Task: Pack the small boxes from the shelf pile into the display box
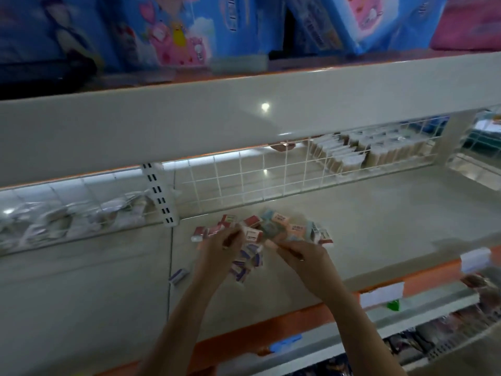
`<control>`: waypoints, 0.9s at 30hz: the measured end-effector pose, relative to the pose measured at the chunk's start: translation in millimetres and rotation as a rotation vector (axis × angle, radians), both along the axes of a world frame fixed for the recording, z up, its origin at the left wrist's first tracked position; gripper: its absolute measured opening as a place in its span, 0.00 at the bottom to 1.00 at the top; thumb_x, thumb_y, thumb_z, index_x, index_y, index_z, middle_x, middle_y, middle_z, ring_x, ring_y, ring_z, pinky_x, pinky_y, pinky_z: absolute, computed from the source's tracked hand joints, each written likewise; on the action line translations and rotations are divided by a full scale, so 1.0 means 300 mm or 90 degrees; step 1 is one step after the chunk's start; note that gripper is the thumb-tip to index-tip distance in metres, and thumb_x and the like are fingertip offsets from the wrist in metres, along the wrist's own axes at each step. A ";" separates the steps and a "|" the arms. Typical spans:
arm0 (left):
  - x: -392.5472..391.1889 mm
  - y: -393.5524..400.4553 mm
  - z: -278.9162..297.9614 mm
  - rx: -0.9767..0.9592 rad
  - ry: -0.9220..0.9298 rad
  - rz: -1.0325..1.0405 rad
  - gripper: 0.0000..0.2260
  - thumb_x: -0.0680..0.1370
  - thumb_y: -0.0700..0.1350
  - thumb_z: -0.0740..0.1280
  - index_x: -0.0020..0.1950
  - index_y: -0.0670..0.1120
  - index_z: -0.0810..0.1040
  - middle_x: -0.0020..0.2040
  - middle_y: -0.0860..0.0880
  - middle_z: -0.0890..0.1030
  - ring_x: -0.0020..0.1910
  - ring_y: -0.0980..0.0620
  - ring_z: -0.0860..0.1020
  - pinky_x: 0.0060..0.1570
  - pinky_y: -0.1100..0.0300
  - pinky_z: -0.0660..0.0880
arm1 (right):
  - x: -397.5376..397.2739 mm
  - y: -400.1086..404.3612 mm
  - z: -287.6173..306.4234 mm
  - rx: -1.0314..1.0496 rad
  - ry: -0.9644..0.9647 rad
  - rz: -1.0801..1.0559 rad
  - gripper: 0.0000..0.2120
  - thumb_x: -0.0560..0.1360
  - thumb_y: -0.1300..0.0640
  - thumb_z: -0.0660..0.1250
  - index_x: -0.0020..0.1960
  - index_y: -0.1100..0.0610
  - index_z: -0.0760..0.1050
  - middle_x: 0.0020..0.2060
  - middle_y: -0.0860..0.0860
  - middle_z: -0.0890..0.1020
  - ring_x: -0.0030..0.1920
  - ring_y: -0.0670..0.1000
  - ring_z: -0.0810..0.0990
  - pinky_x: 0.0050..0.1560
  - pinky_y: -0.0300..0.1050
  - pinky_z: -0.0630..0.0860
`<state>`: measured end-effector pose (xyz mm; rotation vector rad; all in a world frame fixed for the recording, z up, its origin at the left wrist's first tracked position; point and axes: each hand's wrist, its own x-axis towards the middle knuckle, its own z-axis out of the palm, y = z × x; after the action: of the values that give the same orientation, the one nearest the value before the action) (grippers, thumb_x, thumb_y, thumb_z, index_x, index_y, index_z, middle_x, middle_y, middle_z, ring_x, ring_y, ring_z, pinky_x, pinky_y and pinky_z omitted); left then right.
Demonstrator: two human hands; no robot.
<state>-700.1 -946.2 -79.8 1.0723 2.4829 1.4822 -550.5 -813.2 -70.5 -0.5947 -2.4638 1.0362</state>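
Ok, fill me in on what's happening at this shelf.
A person has both hands in a pile of small boxes on the shelf. The left hand and right hand are curled over boxes at the pile's near side, though blur hides each grip. One box lies apart on the left. No display box is in view.
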 end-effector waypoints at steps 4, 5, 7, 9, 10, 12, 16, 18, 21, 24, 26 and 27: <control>-0.015 -0.200 0.030 0.111 -0.183 0.070 0.10 0.78 0.40 0.64 0.42 0.54 0.79 0.27 0.56 0.78 0.27 0.63 0.74 0.28 0.72 0.68 | -0.086 -0.108 0.026 -0.073 0.015 0.068 0.10 0.78 0.57 0.63 0.41 0.58 0.80 0.33 0.49 0.80 0.35 0.46 0.77 0.36 0.34 0.67; -0.015 -0.263 0.037 0.143 -0.220 0.096 0.08 0.78 0.39 0.64 0.43 0.51 0.80 0.26 0.56 0.79 0.26 0.64 0.74 0.27 0.72 0.68 | -0.112 -0.153 0.029 -0.100 0.021 0.094 0.11 0.78 0.57 0.63 0.39 0.57 0.79 0.32 0.50 0.80 0.34 0.45 0.77 0.36 0.35 0.68; -0.018 -0.397 0.050 0.191 -0.259 0.149 0.06 0.78 0.39 0.65 0.45 0.47 0.81 0.26 0.55 0.78 0.25 0.63 0.73 0.26 0.71 0.68 | -0.159 -0.258 0.036 -0.163 0.031 0.156 0.11 0.78 0.59 0.62 0.39 0.55 0.78 0.30 0.47 0.79 0.30 0.40 0.76 0.34 0.32 0.69; -0.023 -0.550 0.059 0.218 -0.272 0.190 0.06 0.78 0.41 0.65 0.44 0.47 0.81 0.24 0.54 0.77 0.25 0.62 0.72 0.25 0.70 0.68 | -0.206 -0.382 0.042 -0.220 0.037 0.215 0.10 0.79 0.62 0.61 0.42 0.55 0.78 0.29 0.45 0.80 0.29 0.38 0.75 0.34 0.31 0.70; -0.023 -0.630 0.062 0.225 -0.275 0.203 0.06 0.78 0.41 0.65 0.44 0.48 0.81 0.25 0.54 0.77 0.25 0.62 0.71 0.25 0.69 0.67 | -0.228 -0.449 0.047 -0.233 0.034 0.240 0.10 0.79 0.62 0.61 0.43 0.54 0.78 0.29 0.44 0.80 0.30 0.38 0.76 0.35 0.32 0.72; -0.017 -0.795 0.066 0.226 -0.280 0.224 0.06 0.78 0.43 0.65 0.46 0.47 0.82 0.26 0.54 0.77 0.26 0.61 0.71 0.26 0.69 0.67 | -0.266 -0.591 0.060 -0.241 0.027 0.288 0.12 0.79 0.62 0.60 0.42 0.50 0.77 0.28 0.43 0.81 0.30 0.39 0.76 0.35 0.32 0.73; -0.002 -1.130 0.066 0.222 -0.267 0.321 0.05 0.77 0.43 0.66 0.46 0.47 0.82 0.24 0.53 0.76 0.23 0.60 0.70 0.24 0.68 0.66 | -0.323 -0.898 0.077 -0.259 0.006 0.372 0.11 0.79 0.60 0.61 0.42 0.51 0.78 0.29 0.44 0.81 0.29 0.41 0.76 0.35 0.34 0.72; 0.010 -1.285 0.065 0.202 -0.248 0.369 0.06 0.77 0.44 0.66 0.43 0.51 0.82 0.23 0.53 0.74 0.22 0.59 0.69 0.23 0.68 0.65 | -0.349 -1.048 0.074 -0.227 -0.001 0.399 0.11 0.79 0.59 0.61 0.40 0.54 0.79 0.27 0.42 0.80 0.28 0.39 0.75 0.35 0.33 0.71; 0.033 -1.496 0.072 0.207 -0.239 0.405 0.07 0.78 0.42 0.66 0.43 0.48 0.82 0.23 0.54 0.74 0.22 0.61 0.70 0.23 0.70 0.66 | -0.392 -1.256 0.067 -0.186 -0.012 0.433 0.11 0.78 0.57 0.63 0.38 0.52 0.78 0.26 0.41 0.78 0.29 0.41 0.75 0.36 0.39 0.70; 0.044 -1.679 0.076 0.227 -0.232 0.451 0.09 0.77 0.41 0.65 0.41 0.51 0.82 0.26 0.54 0.76 0.25 0.60 0.71 0.26 0.68 0.66 | -0.446 -1.442 0.064 -0.140 -0.035 0.473 0.09 0.78 0.58 0.63 0.41 0.56 0.79 0.33 0.50 0.80 0.35 0.51 0.77 0.36 0.37 0.68; 0.035 -1.790 0.069 0.236 -0.230 0.481 0.07 0.77 0.42 0.65 0.44 0.49 0.83 0.28 0.53 0.76 0.28 0.57 0.71 0.28 0.66 0.67 | -0.492 -1.553 0.069 -0.114 -0.041 0.503 0.08 0.78 0.58 0.63 0.42 0.54 0.79 0.33 0.50 0.78 0.36 0.50 0.76 0.33 0.33 0.66; 0.022 -1.841 0.064 0.243 -0.229 0.495 0.07 0.77 0.42 0.65 0.46 0.48 0.83 0.28 0.53 0.76 0.28 0.58 0.71 0.28 0.66 0.67 | -0.519 -1.603 0.072 -0.108 -0.040 0.514 0.08 0.78 0.58 0.63 0.43 0.53 0.79 0.32 0.49 0.78 0.35 0.49 0.76 0.33 0.32 0.65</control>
<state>-693.4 -1498.4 -60.6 -0.2309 2.4972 2.1434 -706.3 -1294.2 -48.9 0.3880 -2.7322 1.5271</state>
